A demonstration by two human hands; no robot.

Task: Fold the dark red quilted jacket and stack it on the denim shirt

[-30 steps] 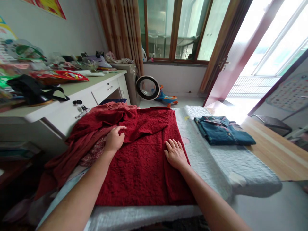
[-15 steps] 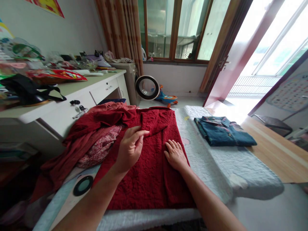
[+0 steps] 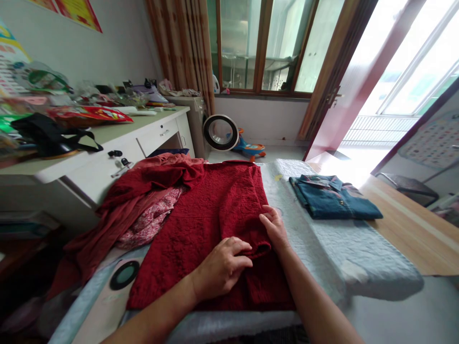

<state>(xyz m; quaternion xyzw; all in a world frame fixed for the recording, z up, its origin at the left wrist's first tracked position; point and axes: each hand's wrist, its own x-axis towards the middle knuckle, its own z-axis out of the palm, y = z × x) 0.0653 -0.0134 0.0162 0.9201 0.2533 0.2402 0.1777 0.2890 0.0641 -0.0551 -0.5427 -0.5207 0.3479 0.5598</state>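
A dark red textured sweater (image 3: 190,215) lies flat in front of me, with one sleeve (image 3: 240,205) folded down along its right side. My left hand (image 3: 227,263) has its bent fingers and thumb at the sleeve's cuff (image 3: 263,249), the thumb below the cuff edge. At the sweater's right edge, my right hand (image 3: 275,227) touches the fabric with thumb and forefinger slightly apart. Its other fingers are partly hidden. Farther right rests a folded blue denim garment (image 3: 333,196).
A pale quilted cover (image 3: 308,258) lies under the sweater. To the left are heaped reddish clothes (image 3: 89,243) and a cluttered white desk (image 3: 158,122). A wooden surface (image 3: 412,220) extends at the right. Beyond stand a round-rimmed object (image 3: 220,133) and a blue ride-on toy (image 3: 247,147).
My left hand has moved down and right, and the sleeve now lies lower with its cuff near the right edge. My right hand has lifted from lying flat and shifted slightly right.
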